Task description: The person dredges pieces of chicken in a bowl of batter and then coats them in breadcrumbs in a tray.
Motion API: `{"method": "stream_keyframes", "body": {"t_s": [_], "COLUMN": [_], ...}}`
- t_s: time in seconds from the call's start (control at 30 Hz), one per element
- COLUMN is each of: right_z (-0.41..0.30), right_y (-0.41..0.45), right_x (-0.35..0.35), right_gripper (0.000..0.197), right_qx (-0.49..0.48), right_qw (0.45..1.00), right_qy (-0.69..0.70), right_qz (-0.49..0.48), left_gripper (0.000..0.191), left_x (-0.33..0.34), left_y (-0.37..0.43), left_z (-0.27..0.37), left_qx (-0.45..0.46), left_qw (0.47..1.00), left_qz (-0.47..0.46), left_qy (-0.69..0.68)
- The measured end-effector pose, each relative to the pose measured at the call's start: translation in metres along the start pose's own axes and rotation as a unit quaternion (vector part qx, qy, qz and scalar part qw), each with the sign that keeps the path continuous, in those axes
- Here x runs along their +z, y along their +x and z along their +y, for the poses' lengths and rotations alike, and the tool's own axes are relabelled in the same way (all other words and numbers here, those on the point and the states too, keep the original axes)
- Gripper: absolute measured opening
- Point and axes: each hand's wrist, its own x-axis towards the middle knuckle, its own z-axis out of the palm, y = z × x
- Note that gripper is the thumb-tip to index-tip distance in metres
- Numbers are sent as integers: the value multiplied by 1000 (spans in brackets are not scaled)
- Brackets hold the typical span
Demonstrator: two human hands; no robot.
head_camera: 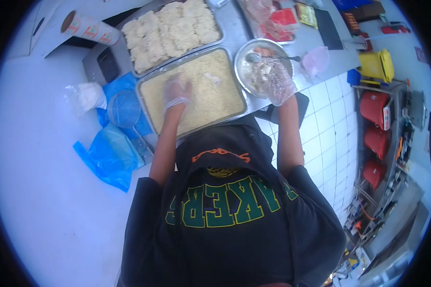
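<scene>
My left hand (176, 91), in a clear plastic glove, rests on the pale crumbs in a metal tray (245, 104); whether its fingers hold anything is hidden. A whitish patch (212, 79) shows in the crumbs to its right. My right hand (278, 79), also gloved, reaches into a round metal bowl (238, 66) at the counter's edge, over pale, wet-looking pieces (260, 73). Its fingertips blend with these pieces, so its grip is unclear. A metal spoon (285, 57) leans in the bowl beside an orange-pink piece (264, 51). Behind the crumb tray, another tray (221, 34) holds rows of crumb-coated pieces (172, 30).
On the left lie a round mesh strainer (124, 108), blue plastic bags (111, 154) and a clear bag of white powder (89, 96). A tray with red and clear packaging (283, 21) stands beyond the bowl; a pinkish plastic bag (316, 60) lies right of it. Red bins (374, 107) stand at right.
</scene>
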Motion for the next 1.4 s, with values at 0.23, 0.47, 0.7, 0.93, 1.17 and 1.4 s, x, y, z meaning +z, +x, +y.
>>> {"method": "stream_keyframes", "body": {"t_s": [0.23,0.47,0.7,0.93,1.17,1.4], "right_z": [10,-12,-15,-7,-16,-7], "right_y": [18,20,21,8,-16,2], "right_x": [-52,-40,-71,-55,-7,-69], "right_gripper": [18,31,39,27,32,31], "right_qx": [32,-44,-76,-163,-108,-56], "right_qw": [923,516,534,428,466,555], "right_qy": [-380,-853,-842,-889,-878,-830], "right_qz": [60,71,23,-11,-6,18], "left_gripper": [58,57,54,54,50,49], "left_x": [24,38,4,-1,13,-52], "left_y": [8,2,26,50,66,38], "left_z": [11,14,26,119,80,85], "left_qx": [46,-5,103,185,323,379], "left_qw": [997,919,969,971,887,898], "left_qz": [60,-13,-13,-82,-300,-184], "left_qy": [10,-395,-224,124,138,130]}}
